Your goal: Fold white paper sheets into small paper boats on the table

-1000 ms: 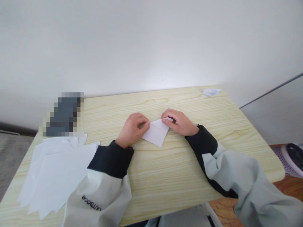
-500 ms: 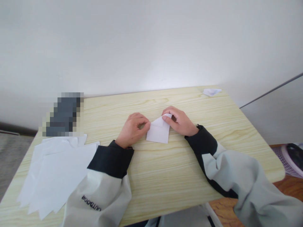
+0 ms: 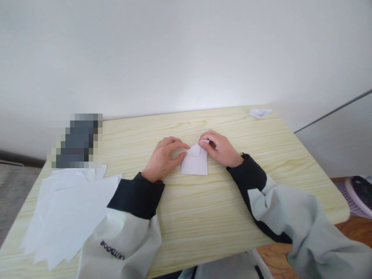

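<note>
A small white folded sheet of paper [image 3: 195, 166] is between my hands over the middle of the table, with a flap turned down along its upper edge. My right hand [image 3: 220, 148] pinches its upper right corner between thumb and fingers. At the upper left corner, the thumb and forefinger of my left hand [image 3: 166, 157] close on the paper's edge. The fingertips behind the paper are hidden.
A fanned stack of white paper [image 3: 75, 209] lies on the table [image 3: 203, 224] at the left, below a dark pixelated object [image 3: 77, 141]. A small folded paper piece [image 3: 260, 113] sits at the far right corner. Beyond the right edge stands a pink basket [image 3: 353, 199].
The paper has turned slightly and its lower edge sits more level. My left fingers have shifted a little right and up along its edge. The right hand has barely moved.
</note>
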Demonstrator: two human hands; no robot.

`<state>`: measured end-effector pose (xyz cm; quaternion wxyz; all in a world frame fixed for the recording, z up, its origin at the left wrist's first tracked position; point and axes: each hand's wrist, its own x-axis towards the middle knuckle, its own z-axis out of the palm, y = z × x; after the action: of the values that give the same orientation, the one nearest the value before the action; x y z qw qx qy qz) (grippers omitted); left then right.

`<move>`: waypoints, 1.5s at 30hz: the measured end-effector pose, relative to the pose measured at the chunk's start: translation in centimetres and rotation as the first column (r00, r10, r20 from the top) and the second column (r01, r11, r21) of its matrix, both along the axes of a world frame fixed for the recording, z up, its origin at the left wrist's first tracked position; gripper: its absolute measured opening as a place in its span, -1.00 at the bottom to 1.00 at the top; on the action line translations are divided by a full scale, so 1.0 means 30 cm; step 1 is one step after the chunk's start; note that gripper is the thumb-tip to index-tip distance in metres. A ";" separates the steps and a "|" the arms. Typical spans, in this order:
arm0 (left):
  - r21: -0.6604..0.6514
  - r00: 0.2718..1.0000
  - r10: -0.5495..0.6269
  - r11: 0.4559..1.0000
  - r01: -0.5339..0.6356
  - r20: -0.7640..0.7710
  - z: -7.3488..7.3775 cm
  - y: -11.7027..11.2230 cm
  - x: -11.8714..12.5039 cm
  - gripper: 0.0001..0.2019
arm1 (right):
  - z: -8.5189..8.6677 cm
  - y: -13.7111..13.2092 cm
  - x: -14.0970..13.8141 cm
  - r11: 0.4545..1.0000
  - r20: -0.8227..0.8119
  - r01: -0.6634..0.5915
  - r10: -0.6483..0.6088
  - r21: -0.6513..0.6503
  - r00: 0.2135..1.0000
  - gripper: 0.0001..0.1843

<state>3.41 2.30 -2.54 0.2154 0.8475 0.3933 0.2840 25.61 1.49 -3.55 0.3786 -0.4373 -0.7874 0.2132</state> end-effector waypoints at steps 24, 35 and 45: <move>0.037 0.998 -0.015 0.999 0.017 -0.055 -0.001 -0.002 0.007 -0.85 | 0.006 -0.003 0.003 0.998 -0.043 0.014 -0.011 0.062 0.999 -0.79; 0.036 0.997 -0.015 0.999 0.017 -0.072 0.001 0.000 0.008 -0.87 | -0.006 0.002 -0.002 0.999 -0.013 0.009 -0.008 0.049 1.000 -0.81; 0.047 0.983 0.186 0.981 -0.186 0.002 -0.002 -0.001 0.015 -0.82 | -0.019 -0.005 0.004 0.988 0.019 0.041 -0.044 0.150 0.999 -0.61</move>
<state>3.86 2.25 -2.61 0.1676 0.8122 0.4641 0.3112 25.72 1.34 -4.12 0.4059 -0.4268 -0.7958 0.1406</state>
